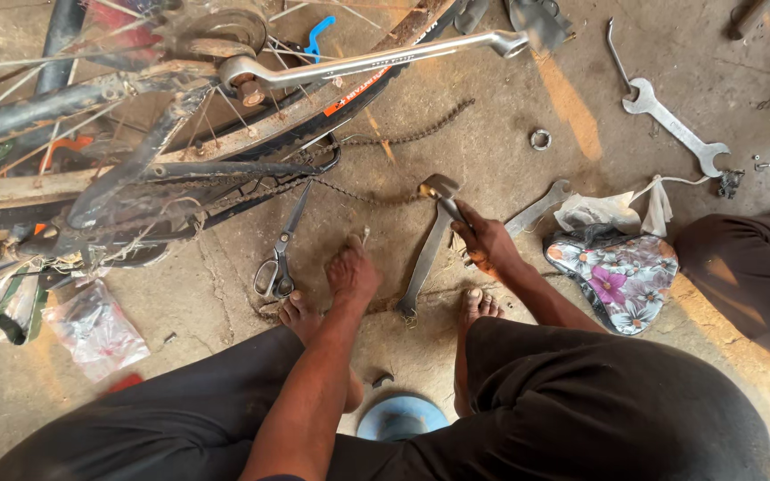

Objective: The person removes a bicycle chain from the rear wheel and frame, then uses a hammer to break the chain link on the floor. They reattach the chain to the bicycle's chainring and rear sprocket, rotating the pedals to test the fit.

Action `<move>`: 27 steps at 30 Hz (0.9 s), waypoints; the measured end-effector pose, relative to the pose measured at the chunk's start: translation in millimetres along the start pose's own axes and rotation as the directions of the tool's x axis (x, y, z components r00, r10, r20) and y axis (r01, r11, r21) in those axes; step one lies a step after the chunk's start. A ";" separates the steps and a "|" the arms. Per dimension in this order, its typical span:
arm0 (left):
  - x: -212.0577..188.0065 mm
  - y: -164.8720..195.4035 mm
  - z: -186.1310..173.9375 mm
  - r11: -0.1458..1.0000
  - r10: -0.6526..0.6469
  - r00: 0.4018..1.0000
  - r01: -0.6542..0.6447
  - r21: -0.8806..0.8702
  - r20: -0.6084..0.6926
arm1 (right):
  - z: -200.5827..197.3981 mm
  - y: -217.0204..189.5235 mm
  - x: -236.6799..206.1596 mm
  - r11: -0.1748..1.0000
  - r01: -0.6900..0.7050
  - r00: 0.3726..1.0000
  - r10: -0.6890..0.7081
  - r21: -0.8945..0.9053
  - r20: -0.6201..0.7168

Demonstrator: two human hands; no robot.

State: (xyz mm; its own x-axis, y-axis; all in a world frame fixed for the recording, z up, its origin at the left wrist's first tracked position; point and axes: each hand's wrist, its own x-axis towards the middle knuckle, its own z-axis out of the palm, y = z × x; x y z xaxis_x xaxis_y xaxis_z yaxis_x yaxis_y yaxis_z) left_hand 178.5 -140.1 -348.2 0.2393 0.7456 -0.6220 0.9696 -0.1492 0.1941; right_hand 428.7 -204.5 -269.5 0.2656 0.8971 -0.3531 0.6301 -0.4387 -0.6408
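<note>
Person squats on a concrete floor point(510, 151), both bare feet in view. Right hand point(485, 245): fingers clamped around the handle of a hammer point(439, 190), head up just above the fingers, over the bicycle chain point(376, 198). Left hand point(353, 272): fingers together, pressed down at the floor on a small pale piece point(360, 238) at the fingertips; can't tell what it is or whether it is pinched. Chain runs from the bike frame at far left of the fingers, across between the two hands, toward the hammer head; a second stretch of chain point(421, 134) lies well above the fingers on the floor.

Flat metal wrench point(422, 263) lies between the two hands, just left of the right-hand fingers, its lower end near the right foot point(480, 305). Scissors point(280, 258) just left of the left-hand fingers, blades pointing up. Left foot point(300, 313) just below the left hand. Another flat spanner point(536, 209) just right of the right-hand fingers. Floral bicycle saddle point(621, 281) right of the right forearm, white cloth point(612, 212) above it. Large double-ended spanner point(675, 132) well up-right. Small metal ring point(540, 139) above the right fingers. Upturned bicycle point(135, 169) with crank arm point(376, 61) fills top left. Plastic bag point(95, 330) far left. Blue round thing point(401, 417) between the knees.
</note>
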 end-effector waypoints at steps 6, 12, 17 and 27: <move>-2.1 -11.9 20.3 0.943 0.321 0.919 -0.333 -0.012 -0.229 | -7.1 3.7 -3.0 0.991 -0.075 0.995 0.082 0.106 -0.055; 14.6 14.1 25.5 0.878 0.365 0.865 -0.443 -0.183 -0.344 | -13.9 13.7 -15.7 0.960 -0.251 0.963 0.261 0.125 -0.064; 24.6 53.2 23.7 0.735 0.338 0.785 -0.565 -0.375 -0.519 | -18.0 22.5 -13.4 0.931 -0.358 0.934 0.358 0.065 0.017; 42.2 76.8 16.7 0.585 0.045 0.922 -0.336 -0.738 -0.384 | -19.2 20.3 -11.1 0.937 -0.348 0.937 0.347 0.032 0.040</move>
State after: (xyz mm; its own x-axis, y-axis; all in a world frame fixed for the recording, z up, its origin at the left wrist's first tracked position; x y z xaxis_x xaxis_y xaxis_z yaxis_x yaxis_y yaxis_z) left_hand 263.9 -131.0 -372.2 0.2445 0.9301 -0.2741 0.4487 0.1420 0.8823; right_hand 452.5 -222.4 -265.4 0.4387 0.6862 -0.5802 0.4742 -0.7252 -0.4992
